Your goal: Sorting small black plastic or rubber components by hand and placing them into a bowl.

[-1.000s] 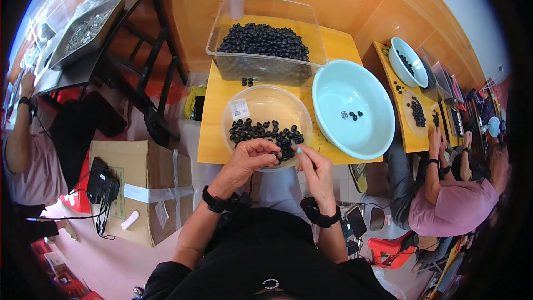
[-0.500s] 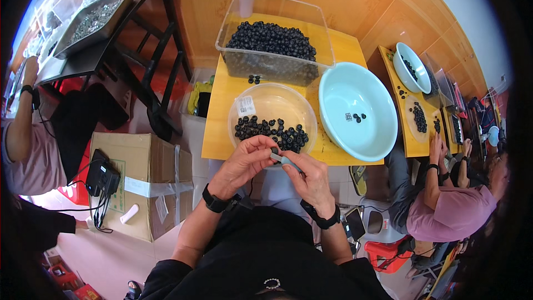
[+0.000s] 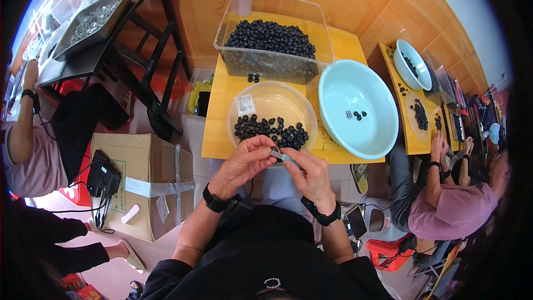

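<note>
The yellow counter [image 3: 215, 139] carries a clear bin [image 3: 266, 70], a light-blue basin [image 3: 355, 89] and a round tray [image 3: 275, 100], by whose near edge the right hand [image 3: 312, 176] and left hand [image 3: 244, 164] nearly meet, respectively grasping a small grey tool [image 3: 287, 158] and pinching a dark round piece [image 3: 275, 149].

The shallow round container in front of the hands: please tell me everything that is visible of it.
The shallow round container looks like translucent plastic, with a thin raised rim. It lies on the yellow table, near edge apparently overhanging. A white label shows at its far left part, and small round black pieces lie mostly in its nearer half. The left hand and right hand hide part of its near rim; whether they touch it cannot be told.
</note>
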